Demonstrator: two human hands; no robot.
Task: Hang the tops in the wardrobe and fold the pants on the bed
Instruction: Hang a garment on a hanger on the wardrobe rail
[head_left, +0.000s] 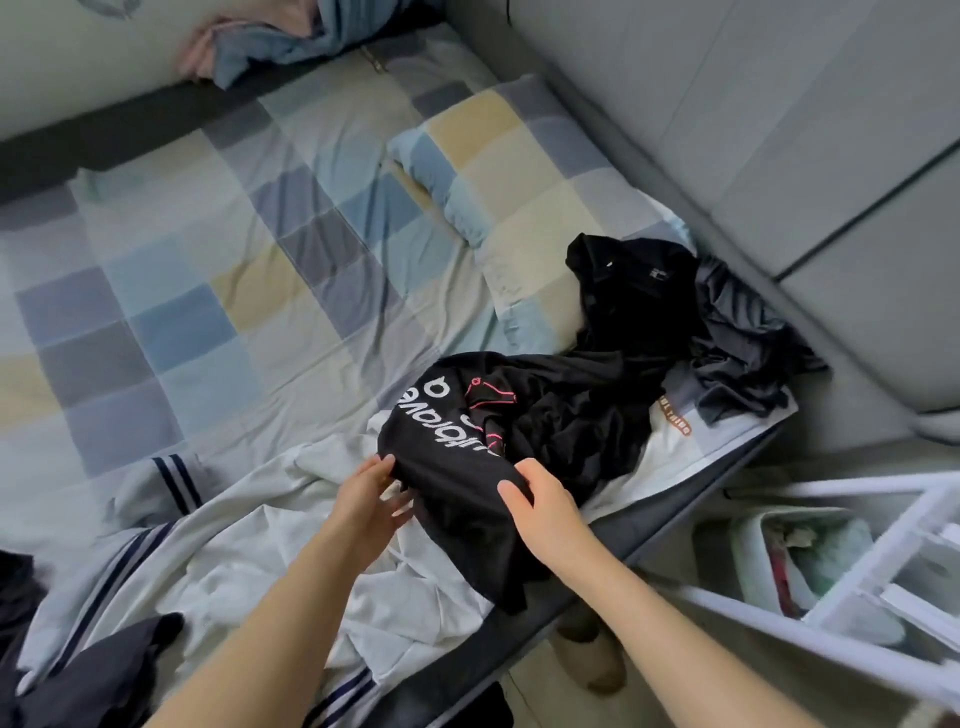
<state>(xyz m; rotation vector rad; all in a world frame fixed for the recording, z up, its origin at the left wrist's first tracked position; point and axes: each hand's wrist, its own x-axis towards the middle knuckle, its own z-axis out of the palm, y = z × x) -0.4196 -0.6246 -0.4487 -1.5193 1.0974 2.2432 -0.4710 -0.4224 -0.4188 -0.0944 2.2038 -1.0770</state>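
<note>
Both forearms seen nearest. Black printed T-shirt (467, 467) pinched at near edge by left hand (366, 501) and right hand (540, 506), atop white garment (291, 545) at bed edge. Judged light, limp; best gripped at shoulders.

Hands (447, 499) on black top (467, 441)

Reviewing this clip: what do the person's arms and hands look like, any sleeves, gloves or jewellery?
Both forearms are bare as far as the frame shows; no sleeve edge is in view. The left hand and right hand wear no gloves, and no rings, watch or bracelet are visible. The nails look short and unpainted, though the picture is slightly blurred.
</note>
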